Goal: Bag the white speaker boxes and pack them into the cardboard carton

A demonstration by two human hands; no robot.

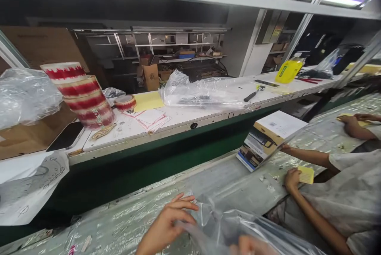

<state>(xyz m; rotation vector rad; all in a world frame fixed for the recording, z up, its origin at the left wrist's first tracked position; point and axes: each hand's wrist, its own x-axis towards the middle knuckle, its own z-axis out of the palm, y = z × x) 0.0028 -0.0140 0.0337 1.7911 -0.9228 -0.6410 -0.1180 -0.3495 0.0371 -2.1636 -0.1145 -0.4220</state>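
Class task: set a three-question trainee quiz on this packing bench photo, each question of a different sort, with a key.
1. True or false: the left hand touches the clear plastic bag.
2. What colour are the stripes on the stacked tape rolls?
3. The co-worker's hand holds: A) yellow card B) hammer C) phone.

Key: 1 true; 2 red; 3 A.
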